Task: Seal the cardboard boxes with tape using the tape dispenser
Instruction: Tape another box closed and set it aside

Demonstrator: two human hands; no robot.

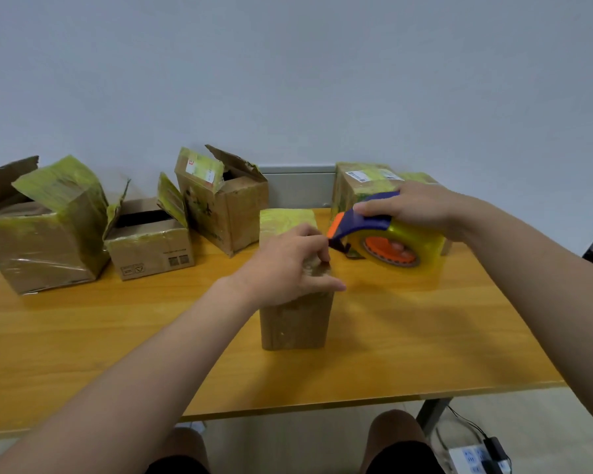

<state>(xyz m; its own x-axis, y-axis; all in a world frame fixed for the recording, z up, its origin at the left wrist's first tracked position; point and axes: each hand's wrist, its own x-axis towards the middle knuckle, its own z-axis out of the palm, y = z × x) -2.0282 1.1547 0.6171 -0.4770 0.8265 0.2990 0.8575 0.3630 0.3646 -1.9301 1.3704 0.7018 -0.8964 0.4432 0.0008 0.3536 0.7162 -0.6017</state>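
A small closed cardboard box (295, 319), its top covered in yellowish tape, stands in the middle of the wooden table (117, 336). My left hand (288, 265) rests on the box top, its fingers pinching the tape end at the dispenser's blade. My right hand (415, 206) grips the blue and orange tape dispenser (374, 227) from above, just right of the box. Its big roll of clear yellowish tape (411, 248) hangs a little above the table.
Three opened boxes stand at the back left: a large one (42, 241), a low one (151, 248) and a tilted one (226, 203). A taped box (360, 186) sits behind the dispenser. A power strip (473, 456) lies on the floor at lower right.
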